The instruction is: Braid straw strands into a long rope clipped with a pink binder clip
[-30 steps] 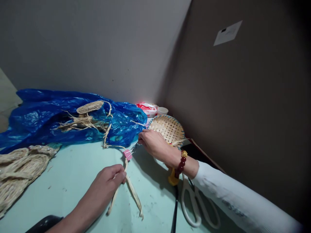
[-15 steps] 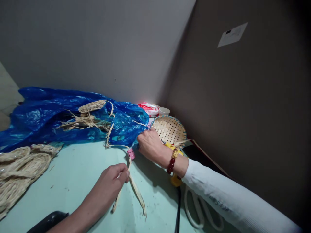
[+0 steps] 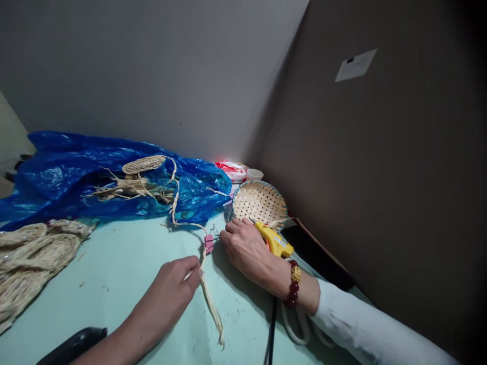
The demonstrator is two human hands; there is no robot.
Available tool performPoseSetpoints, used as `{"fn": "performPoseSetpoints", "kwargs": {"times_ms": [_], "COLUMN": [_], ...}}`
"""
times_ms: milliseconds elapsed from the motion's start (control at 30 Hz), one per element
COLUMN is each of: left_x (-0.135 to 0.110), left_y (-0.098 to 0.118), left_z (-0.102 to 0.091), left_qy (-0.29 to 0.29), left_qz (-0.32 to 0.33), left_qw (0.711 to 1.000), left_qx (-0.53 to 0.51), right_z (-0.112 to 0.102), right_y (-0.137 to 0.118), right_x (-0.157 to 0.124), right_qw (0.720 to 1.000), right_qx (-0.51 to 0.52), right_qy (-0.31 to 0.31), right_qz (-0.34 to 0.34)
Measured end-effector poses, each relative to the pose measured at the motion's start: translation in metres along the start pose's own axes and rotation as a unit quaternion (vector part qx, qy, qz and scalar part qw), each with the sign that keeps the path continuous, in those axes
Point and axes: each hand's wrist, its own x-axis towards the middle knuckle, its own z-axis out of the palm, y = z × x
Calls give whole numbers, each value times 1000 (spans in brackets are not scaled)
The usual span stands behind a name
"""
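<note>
My left hand (image 3: 182, 279) pinches a pale plant-fibre braid (image 3: 203, 262) between thumb and fingers. Below the pinch a loose flat strand (image 3: 212, 309) hangs down over the table. A pink binder clip (image 3: 209, 244) grips the braid just above my left fingertips. My right hand (image 3: 243, 248), with a red bead bracelet, is closed at the clip's wire handle; its thumb is hidden beneath. Beyond the clip, the thin braid (image 3: 175, 203) runs up to a flat coiled roll (image 3: 143, 165) on a blue plastic bag (image 3: 76, 162).
Just behind my right hand lies a yellow glue gun (image 3: 276, 241), beside a woven bamboo basket (image 3: 259, 203). A white cup (image 3: 254, 174) and a red-and-white packet (image 3: 233, 171) stand near the wall. Braided bundles (image 3: 34, 268) lie at left; a black object (image 3: 74, 347) sits in front.
My right hand has come down and toward me from beside the basket to the clip, uncovering the glue gun. The clip looks turned more upright. My left hand keeps its pinch.
</note>
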Motion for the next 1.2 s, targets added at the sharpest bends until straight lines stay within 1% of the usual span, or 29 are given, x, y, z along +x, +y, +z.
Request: {"fn": "performPoseSetpoints", "kwargs": {"times_ms": [100, 233, 400, 567, 767, 933, 1100, 1200], "left_x": [-2, -5, -6, -4, -2, 0, 0, -1], "left_y": [0, -1, 4, 4, 2, 3, 4, 3], "left_z": [2, 5, 4, 3, 4, 4, 4, 5], "left_qy": [-5, -10, -18, -17, -7, -5, -6, -4], "left_qz": [11, 12, 6, 0, 1, 1, 4, 10], "left_qw": [1000, 998, 998, 998, 998, 999, 997, 996], "left_qx": [23, 58, 62, 58, 58, 46, 75, 93], "right_z": [-5, -11, -9, -5, -7, -11, -9, -5], "right_y": [-1, -1, 0, 1, 3, 7, 5, 2], "right_x": [0, 13, 37, 49, 56, 60, 54, 46], "right_qw": [999, 998, 995, 995, 997, 997, 996, 995], "right_qx": [21, 52, 72, 62, 29, 5, -18, -31], "right_qy": [22, 29, 7, -17, -29, -61, -86, -92], "right_qz": [12, 27, 65, 79, 69, 42, 6, 10]}}
